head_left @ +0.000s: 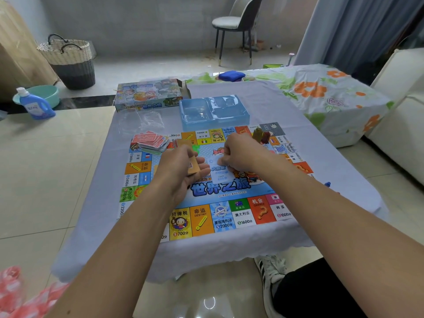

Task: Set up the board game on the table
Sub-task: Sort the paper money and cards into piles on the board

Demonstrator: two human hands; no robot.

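- The game board (220, 191) lies flat on a low table covered in a pale lilac cloth (286, 106); its centre reads "世界之旅", and near-edge squares read "所得税 700分", "命运 DESTINY", "夏威夷机场 2000分", "澳大利亚 1600分", "机会 CHANCE" and "韩国 1000分".
- The left hand (181, 171) is over the board's middle, its fingers curled round a tan stack of cards (192, 165).
- The right hand (238, 154) pinches a pale blue card (219, 174) that hangs over the board's centre; its print is too blurred to read.
- A loose pile of red-backed cards (151, 141) lies on the board's far left corner.
- Small yellow and red playing pieces (261, 135) stand near the far right corner.
- A clear blue plastic tray (214, 112) sits just beyond the board, with the game box (149, 94) to its left, printed "世界之旅".
- On the floor at left stands a blue detergent bottle (34, 104); its label is unreadable.
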